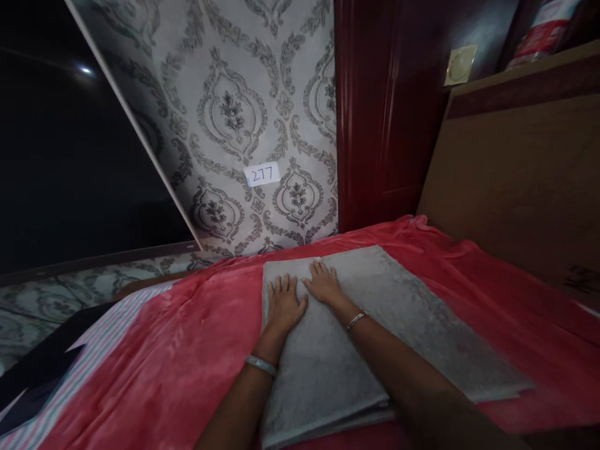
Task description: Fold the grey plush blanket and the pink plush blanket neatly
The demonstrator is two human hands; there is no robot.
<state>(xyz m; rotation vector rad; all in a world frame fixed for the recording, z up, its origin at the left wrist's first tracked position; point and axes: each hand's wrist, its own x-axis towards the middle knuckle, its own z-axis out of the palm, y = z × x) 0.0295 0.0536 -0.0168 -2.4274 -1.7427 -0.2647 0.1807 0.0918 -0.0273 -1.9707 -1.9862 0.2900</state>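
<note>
A grey towel-like cloth (323,350) lies spread on a red plush blanket (187,337), its left part folded over in layers near the front. My left hand (284,306) rests flat on the cloth close to its left edge, fingers stretched out and apart. Just to the right, my right hand (324,282) also lies palm down on the cloth by the far edge, with its fingers spread. Neither hand grips anything. A bracelet sits on each wrist.
Behind the blanket stands a patterned wall with a paper label (262,174) reading 277. A large dark screen (84,150) is at the left, a big cardboard box (515,187) at the right. Striped fabric (107,331) shows at the left edge.
</note>
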